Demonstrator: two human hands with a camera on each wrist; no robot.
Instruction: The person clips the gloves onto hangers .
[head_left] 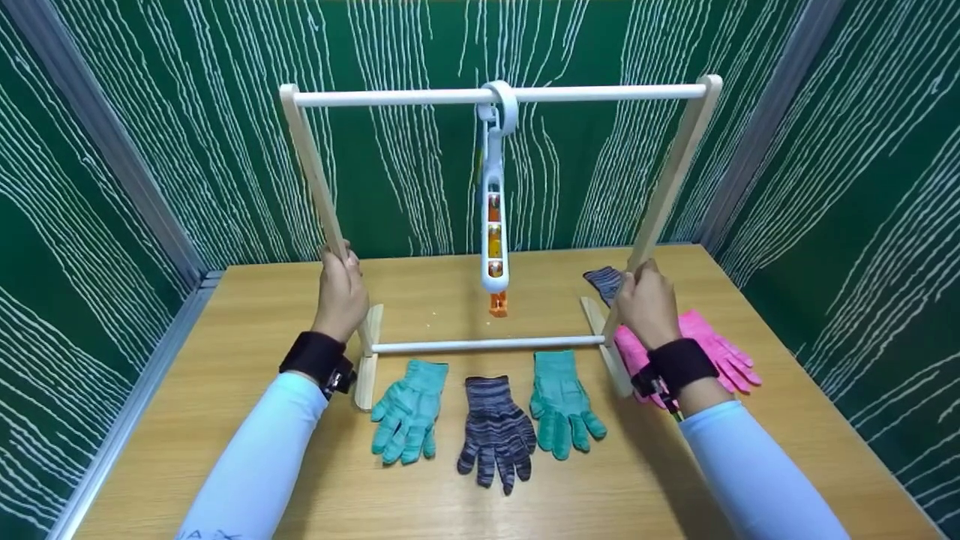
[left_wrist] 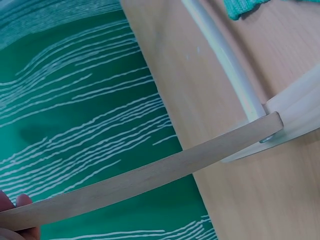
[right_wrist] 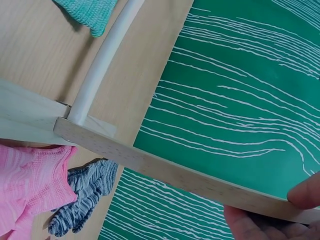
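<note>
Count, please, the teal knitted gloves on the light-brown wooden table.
2: one teal knitted glove lies left of the front grey-striped knitted glove, the other teal glove right of it. Both show fully; I see no others.

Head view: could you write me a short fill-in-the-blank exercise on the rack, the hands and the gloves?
The left hand and right hand grip the rack by side uprights made of ____.
The bar that carries the white hanger is the rack's ____ one.
The nearest striped glove lies between two gloves coloured ____.
The pink gloves lie closer to the person's ____ hand.
Missing words: wood; top; green; right.
</note>
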